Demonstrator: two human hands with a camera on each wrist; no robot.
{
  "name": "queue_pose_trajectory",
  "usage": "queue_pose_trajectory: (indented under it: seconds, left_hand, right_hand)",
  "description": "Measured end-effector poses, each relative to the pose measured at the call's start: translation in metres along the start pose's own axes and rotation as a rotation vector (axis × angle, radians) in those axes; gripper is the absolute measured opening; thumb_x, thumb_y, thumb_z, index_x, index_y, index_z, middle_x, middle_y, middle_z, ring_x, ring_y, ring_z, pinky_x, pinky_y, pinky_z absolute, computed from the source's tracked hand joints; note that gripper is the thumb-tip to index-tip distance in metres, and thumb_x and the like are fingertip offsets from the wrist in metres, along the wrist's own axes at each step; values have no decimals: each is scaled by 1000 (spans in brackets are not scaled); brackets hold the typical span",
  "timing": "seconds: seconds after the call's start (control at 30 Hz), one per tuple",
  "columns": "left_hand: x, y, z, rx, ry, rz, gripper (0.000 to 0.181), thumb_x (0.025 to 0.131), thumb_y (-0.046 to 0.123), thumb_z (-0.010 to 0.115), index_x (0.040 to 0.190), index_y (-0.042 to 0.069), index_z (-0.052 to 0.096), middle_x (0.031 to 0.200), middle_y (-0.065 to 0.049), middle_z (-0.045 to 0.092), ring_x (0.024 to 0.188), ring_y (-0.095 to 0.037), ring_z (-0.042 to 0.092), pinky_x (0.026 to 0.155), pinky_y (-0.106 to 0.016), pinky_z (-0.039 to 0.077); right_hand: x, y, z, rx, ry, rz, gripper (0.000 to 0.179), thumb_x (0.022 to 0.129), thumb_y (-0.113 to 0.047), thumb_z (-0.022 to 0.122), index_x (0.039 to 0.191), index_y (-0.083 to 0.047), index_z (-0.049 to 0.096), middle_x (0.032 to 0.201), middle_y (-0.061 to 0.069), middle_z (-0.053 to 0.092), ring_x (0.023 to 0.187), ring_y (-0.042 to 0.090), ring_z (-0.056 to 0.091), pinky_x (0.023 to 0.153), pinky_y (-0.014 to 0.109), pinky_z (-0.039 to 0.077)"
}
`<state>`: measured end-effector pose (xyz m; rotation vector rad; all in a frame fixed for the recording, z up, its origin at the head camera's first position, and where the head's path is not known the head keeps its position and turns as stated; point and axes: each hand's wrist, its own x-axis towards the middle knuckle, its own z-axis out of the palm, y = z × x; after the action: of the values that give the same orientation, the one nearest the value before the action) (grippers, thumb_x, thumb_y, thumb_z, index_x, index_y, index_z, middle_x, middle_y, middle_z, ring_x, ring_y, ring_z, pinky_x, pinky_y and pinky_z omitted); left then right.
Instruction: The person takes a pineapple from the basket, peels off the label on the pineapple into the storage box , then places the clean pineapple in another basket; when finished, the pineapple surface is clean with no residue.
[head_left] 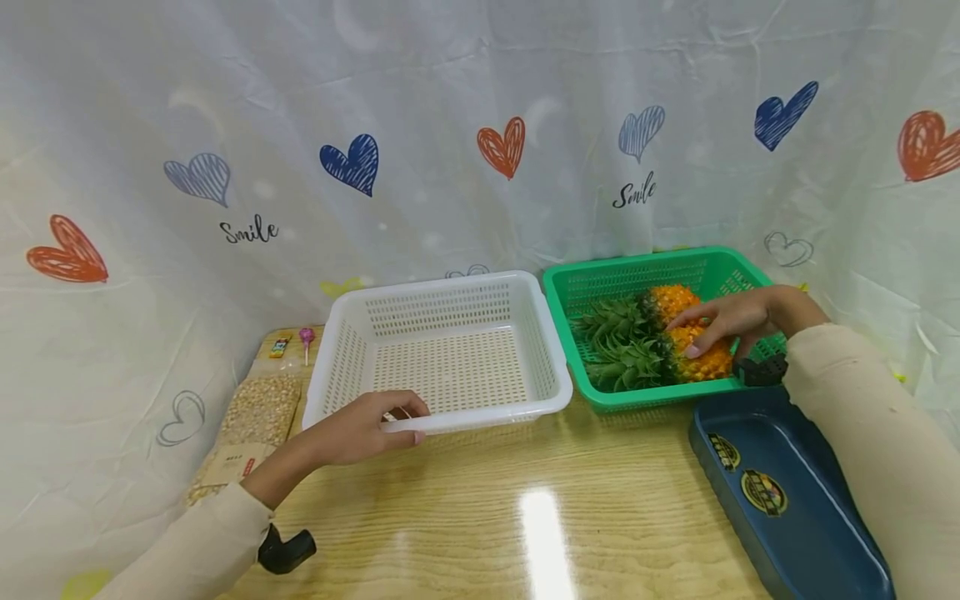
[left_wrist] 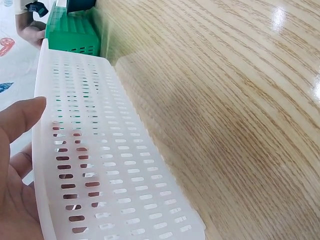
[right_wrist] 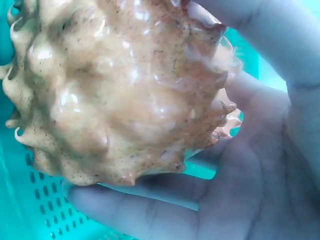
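My left hand (head_left: 372,427) holds the front rim of a white plastic basket (head_left: 556,358), fingers inside and thumb outside. In the left wrist view, the fingers of the left hand (left_wrist: 17,165) show partly through the slots of the basket wall (left_wrist: 120,165). At the right, my right hand (head_left: 731,321) reaches into a green basket (head_left: 637,398) and grips the nearer of two pineapples (head_left: 708,364). Close up, that spiky orange pineapple (right_wrist: 115,95) lies between the thumb and fingers of the right hand (right_wrist: 240,165). The other pineapple (head_left: 672,298) lies just behind, leaves pointing left.
A dark blue tray (head_left: 817,500) with round stickers sits in front of the green basket, under the right sleeve. Left of the white basket are a bag of pale kernels (head_left: 258,408), a purple lollipop (head_left: 307,335) and a small wrapped candy (head_left: 280,346). A heart-printed curtain (head_left: 450,167) hangs behind.
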<state>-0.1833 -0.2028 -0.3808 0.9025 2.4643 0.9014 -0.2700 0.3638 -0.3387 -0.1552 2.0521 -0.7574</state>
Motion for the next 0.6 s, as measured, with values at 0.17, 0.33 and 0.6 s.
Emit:
queue_pose_trajectory:
  seconds: [0.17,0.33,0.6]
  left_hand:
    - [0,0,0,-11,-7,-2,20,97,39,67,114,28,65,113,10,66,104,-16,63,88,-42,50]
    - [0,0,0,6,-3,2,21,97,40,66,115,28,65,114,10,66,105,-15,63,89,-42,50]
    - [-1,0,-1,8,-7,1,24,98,42,65,117,26,65,118,8,66,107,-18,62,90,-45,49]
  right_hand:
    - [-2,1,1,12,4,-6,88,98,-35,67,162,-8,12,161,36,1,141,56,30,92,54,54]
    - [-5,1,1,47,2,-25,87,98,-32,67,162,-11,12,161,36,1,137,49,40,92,55,54]
    - [-7,1,2,21,-9,-38,87,99,-34,65,163,-12,10,162,33,-9,144,60,16,95,64,49]
